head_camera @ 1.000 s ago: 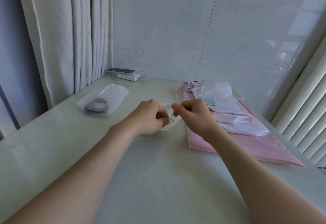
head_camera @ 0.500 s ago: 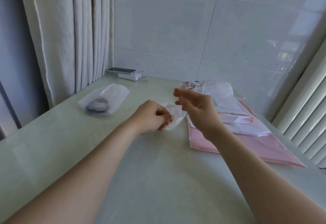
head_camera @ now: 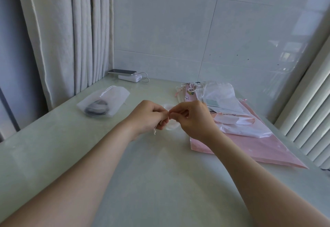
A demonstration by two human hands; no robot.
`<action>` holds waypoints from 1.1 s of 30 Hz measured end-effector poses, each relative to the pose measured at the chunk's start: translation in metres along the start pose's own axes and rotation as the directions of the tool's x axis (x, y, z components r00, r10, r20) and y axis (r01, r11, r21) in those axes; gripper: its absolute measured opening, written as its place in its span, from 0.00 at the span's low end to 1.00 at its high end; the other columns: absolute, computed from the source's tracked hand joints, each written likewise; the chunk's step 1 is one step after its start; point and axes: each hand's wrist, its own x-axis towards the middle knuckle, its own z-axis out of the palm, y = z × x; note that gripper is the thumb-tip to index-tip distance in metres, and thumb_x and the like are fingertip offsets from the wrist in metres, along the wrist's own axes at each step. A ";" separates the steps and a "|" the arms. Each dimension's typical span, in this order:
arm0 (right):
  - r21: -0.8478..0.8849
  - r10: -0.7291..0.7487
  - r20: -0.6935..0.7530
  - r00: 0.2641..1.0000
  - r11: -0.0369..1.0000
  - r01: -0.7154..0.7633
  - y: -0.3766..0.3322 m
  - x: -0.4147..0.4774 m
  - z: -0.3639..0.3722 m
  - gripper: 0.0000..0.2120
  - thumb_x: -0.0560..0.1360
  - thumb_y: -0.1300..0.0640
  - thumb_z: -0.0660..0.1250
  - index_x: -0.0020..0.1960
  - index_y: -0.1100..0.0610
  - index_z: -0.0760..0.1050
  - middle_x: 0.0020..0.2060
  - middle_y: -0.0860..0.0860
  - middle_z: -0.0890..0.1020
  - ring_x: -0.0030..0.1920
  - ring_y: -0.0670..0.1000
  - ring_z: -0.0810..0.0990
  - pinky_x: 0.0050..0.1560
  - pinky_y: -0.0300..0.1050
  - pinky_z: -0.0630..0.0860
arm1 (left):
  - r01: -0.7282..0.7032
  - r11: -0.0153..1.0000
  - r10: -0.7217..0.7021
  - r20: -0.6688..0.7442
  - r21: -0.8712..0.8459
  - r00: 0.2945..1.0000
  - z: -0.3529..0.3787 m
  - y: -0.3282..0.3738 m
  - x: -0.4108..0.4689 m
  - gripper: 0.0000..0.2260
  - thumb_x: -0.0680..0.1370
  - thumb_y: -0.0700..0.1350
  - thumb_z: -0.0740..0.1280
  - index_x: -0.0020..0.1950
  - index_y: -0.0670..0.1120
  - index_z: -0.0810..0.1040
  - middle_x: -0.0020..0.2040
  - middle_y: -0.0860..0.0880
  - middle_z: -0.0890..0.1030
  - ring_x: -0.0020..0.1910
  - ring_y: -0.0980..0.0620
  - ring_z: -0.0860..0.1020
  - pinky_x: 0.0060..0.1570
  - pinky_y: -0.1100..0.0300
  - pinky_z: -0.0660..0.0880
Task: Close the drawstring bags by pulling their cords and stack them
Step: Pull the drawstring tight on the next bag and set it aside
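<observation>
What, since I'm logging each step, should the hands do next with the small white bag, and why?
Probably draw the hands apart to cinch it: the left hand and right hand pinch close together at the small white bag, and a cord end hangs below the left hand.

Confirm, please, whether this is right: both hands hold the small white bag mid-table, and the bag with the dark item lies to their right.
Not right: the head view shows the bag with the dark item on their left. The left hand and right hand do hold the small white bag mid-table.
</observation>
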 end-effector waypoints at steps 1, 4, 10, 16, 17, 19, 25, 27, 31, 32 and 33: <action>-0.016 0.009 -0.007 1.000 1.000 -0.009 0.000 0.000 0.000 0.03 0.76 0.60 0.76 0.45 0.54 0.88 0.32 0.38 0.83 0.37 0.40 0.82 0.40 0.32 0.76 | -0.004 1.000 0.004 -0.010 0.002 1.000 0.000 0.001 0.000 0.11 0.82 0.40 0.67 0.44 0.38 0.85 0.36 0.45 0.82 0.33 0.51 0.79 0.38 0.63 0.78; -0.046 0.036 -0.017 0.999 0.998 -0.037 0.001 0.002 0.002 0.04 0.77 0.60 0.73 0.45 0.55 0.87 0.31 0.37 0.81 0.38 0.43 0.82 0.40 0.33 0.75 | -0.011 1.000 0.011 -0.023 0.014 1.000 0.001 0.001 0.000 0.10 0.83 0.41 0.68 0.46 0.38 0.86 0.36 0.46 0.82 0.31 0.53 0.78 0.35 0.66 0.75; -0.040 -0.119 -0.015 0.993 0.992 0.118 -0.001 -0.005 0.005 0.08 0.71 0.56 0.79 0.50 0.53 0.84 0.40 0.42 0.86 0.41 0.42 0.84 0.44 0.36 0.79 | 0.003 0.999 -0.004 -0.036 -0.032 0.999 -0.001 -0.005 0.002 0.09 0.83 0.43 0.70 0.47 0.40 0.87 0.36 0.46 0.81 0.33 0.51 0.77 0.37 0.62 0.74; -0.103 -0.210 -0.076 0.975 0.974 0.202 -0.001 -0.002 0.009 0.08 0.72 0.56 0.81 0.51 0.55 0.87 0.41 0.48 0.83 0.38 0.43 0.79 0.42 0.44 0.79 | 0.031 0.997 -0.031 0.008 -0.069 0.999 -0.003 -0.004 0.003 0.09 0.81 0.48 0.73 0.48 0.43 0.88 0.36 0.47 0.79 0.36 0.49 0.75 0.43 0.57 0.72; -0.109 -0.216 -0.082 0.973 0.972 0.207 -0.001 -0.001 0.009 0.08 0.72 0.57 0.80 0.51 0.55 0.87 0.41 0.49 0.84 0.37 0.44 0.79 0.42 0.46 0.80 | 0.038 0.996 -0.038 0.007 -0.080 0.999 -0.003 -0.004 0.004 0.10 0.81 0.47 0.73 0.49 0.42 0.88 0.36 0.47 0.79 0.36 0.49 0.74 0.43 0.58 0.72; -0.131 -0.230 -0.081 0.970 0.967 0.218 -0.001 0.000 0.009 0.07 0.73 0.59 0.80 0.51 0.56 0.88 0.40 0.51 0.84 0.36 0.48 0.80 0.40 0.50 0.80 | 0.054 0.992 -0.054 0.007 -0.110 0.999 -0.003 -0.002 0.003 0.10 0.81 0.46 0.73 0.50 0.39 0.87 0.36 0.46 0.79 0.35 0.50 0.73 0.39 0.61 0.71; -0.282 -0.308 -0.015 0.951 0.914 0.292 -0.001 -0.001 0.011 0.07 0.78 0.64 0.72 0.53 0.56 0.87 0.43 0.54 0.81 0.38 0.59 0.81 0.37 0.55 0.79 | 0.096 0.977 -0.086 0.059 -0.192 0.994 -0.004 0.003 0.003 0.08 0.82 0.36 0.69 0.53 0.31 0.84 0.38 0.44 0.81 0.31 0.52 0.70 0.33 0.62 0.65; -0.335 -0.318 0.007 0.948 0.892 0.302 0.000 0.000 0.012 0.10 0.76 0.67 0.73 0.53 0.56 0.87 0.43 0.55 0.80 0.39 0.60 0.81 0.37 0.55 0.79 | 0.110 0.969 -0.100 0.053 -0.220 0.994 -0.003 0.005 0.003 0.06 0.79 0.31 0.70 0.52 0.29 0.84 0.39 0.42 0.81 0.31 0.52 0.70 0.32 0.62 0.65; -0.454 -0.322 0.083 0.943 0.830 0.323 0.000 0.000 0.014 0.11 0.71 0.69 0.71 0.50 0.58 0.85 0.41 0.55 0.79 0.40 0.60 0.79 0.40 0.54 0.79 | 0.121 0.980 -0.123 -0.007 -0.160 0.992 0.001 0.008 0.003 0.07 0.72 0.28 0.71 0.48 0.31 0.85 0.39 0.40 0.81 0.35 0.48 0.72 0.36 0.59 0.70; -0.466 -0.313 0.081 0.946 0.827 0.313 0.000 0.000 0.014 0.10 0.72 0.69 0.70 0.48 0.58 0.85 0.40 0.56 0.78 0.39 0.60 0.79 0.39 0.55 0.78 | 0.112 0.986 -0.119 -0.052 -0.122 0.992 0.003 0.007 0.004 0.07 0.71 0.29 0.72 0.47 0.35 0.86 0.41 0.40 0.83 0.38 0.48 0.76 0.40 0.58 0.74; -0.455 -0.297 0.064 0.953 0.841 0.293 -0.002 0.000 0.014 0.09 0.72 0.68 0.69 0.47 0.59 0.85 0.40 0.56 0.78 0.38 0.61 0.79 0.38 0.55 0.78 | 0.100 0.991 -0.110 -0.115 -0.083 0.987 0.004 0.006 0.004 0.09 0.70 0.31 0.74 0.48 0.39 0.87 0.44 0.42 0.86 0.41 0.49 0.80 0.45 0.57 0.77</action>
